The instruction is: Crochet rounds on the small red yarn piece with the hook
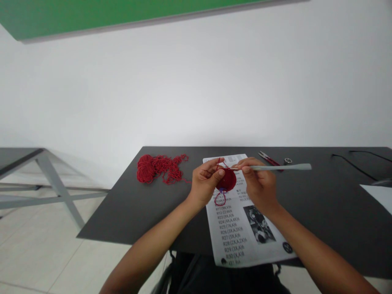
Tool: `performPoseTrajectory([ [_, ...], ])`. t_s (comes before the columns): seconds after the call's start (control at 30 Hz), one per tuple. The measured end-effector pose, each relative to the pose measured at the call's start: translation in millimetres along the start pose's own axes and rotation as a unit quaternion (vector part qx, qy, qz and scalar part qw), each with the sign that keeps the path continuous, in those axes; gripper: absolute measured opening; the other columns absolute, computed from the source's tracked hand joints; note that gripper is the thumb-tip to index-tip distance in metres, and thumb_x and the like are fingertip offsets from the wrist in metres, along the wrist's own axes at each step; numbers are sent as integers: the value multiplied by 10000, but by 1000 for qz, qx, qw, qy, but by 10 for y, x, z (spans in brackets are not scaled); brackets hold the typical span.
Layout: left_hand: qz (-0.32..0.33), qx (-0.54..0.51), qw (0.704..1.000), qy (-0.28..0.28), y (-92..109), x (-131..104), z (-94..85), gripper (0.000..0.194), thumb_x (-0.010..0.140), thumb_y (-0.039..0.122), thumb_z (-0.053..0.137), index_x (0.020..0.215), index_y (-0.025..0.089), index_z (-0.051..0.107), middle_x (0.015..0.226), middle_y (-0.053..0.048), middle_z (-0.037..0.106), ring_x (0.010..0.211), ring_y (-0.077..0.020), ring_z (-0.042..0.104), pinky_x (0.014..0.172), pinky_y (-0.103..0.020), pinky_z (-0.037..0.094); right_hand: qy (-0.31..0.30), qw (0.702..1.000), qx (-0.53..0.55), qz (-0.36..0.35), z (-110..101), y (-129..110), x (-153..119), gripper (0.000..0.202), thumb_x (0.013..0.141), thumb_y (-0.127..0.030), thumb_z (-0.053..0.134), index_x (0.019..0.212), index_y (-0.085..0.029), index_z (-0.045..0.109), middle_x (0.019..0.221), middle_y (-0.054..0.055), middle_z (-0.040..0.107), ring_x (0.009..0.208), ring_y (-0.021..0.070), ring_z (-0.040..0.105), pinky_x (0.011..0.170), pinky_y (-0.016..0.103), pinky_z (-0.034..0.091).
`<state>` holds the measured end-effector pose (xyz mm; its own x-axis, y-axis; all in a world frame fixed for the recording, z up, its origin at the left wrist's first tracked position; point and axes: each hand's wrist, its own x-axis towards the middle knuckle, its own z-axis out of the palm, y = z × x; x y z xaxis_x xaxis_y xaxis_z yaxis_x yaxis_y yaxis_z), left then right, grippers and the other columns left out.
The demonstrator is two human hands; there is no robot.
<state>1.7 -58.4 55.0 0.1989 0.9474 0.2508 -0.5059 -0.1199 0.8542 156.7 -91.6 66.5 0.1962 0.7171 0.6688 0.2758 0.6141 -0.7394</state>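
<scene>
Red yarn, worked into a small round piece [229, 181], sits between your hands over the printed sheet [232, 241], near the sheet's twelve o'clock end. Your left hand [203, 181], at the piece's nine o'clock, pinches its edge between thumb and fingers, with a strand lifted near the forefinger's tip. Your right hand [260, 181], at three o'clock, is closed around a crochet hook [284, 167], its pale handle pointing out to three and its thin metal end meeting the piece's upper edge; whether a loop is caught on it is too small to tell. At the piece's six o'clock you have a purple bit [222, 190] and a hanging loop of red yarn. Out at nine o'clock on the dark table [153, 212] lies the yarn ball [145, 169], loose strands [171, 168] heaped against it and one running toward your left hand. Between two and three o'clock from the piece, just beyond your right hand, lie red-handled snips [269, 161], with a small ring [288, 161] beside them. Farther out at three are thin dark glasses arms [358, 168] and a white paper [378, 197].
</scene>
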Motion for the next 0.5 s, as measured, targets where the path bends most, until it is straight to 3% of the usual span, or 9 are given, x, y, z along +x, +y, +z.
performPoseTrajectory([
  [0.5,60,88,994,-11,46,-15,-3,435,725,381,876,1089,165,776,738,-24,719,599,-104,604,564,-211,487,-28,997,2,-74,12,25,-9,131,986,-307,607,902,-247,688,886,39,706,866,218,683,801,386,557],
])
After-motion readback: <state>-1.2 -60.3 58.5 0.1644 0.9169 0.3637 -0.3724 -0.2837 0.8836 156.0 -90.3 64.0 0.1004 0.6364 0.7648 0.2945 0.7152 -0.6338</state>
